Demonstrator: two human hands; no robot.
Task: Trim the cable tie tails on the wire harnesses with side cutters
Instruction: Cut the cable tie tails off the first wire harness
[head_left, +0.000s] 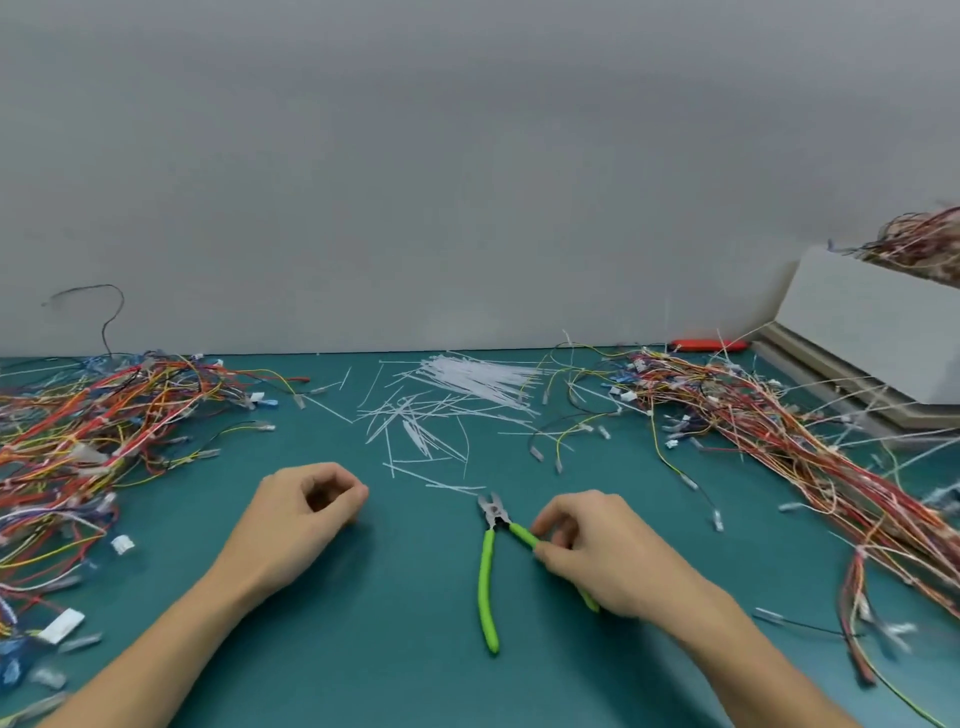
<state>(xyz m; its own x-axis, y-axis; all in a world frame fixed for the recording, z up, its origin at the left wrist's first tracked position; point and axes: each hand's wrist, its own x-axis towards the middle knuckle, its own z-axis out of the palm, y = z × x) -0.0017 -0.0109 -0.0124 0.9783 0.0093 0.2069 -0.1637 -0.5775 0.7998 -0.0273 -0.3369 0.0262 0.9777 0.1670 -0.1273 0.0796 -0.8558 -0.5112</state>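
Green-handled side cutters (488, 577) lie on the teal mat (405, 623), jaws pointing away from me and handles spread apart. My right hand (597, 556) pinches the right handle between thumb and fingertips. To the left, my left hand (306, 514) hovers over the mat with curled fingers and holds nothing. A heap of coloured wire harnesses (88, 441) covers the left side, and another heap of harnesses (779, 447) with white tie tails sticking out covers the right side.
Cut white tie tails (415, 426) and a bundle of unused cable ties (483, 379) lie at the mat's far middle. A white box (872, 332) with more harnesses on top stands at the back right. A red tool (701, 344) lies by the grey wall.
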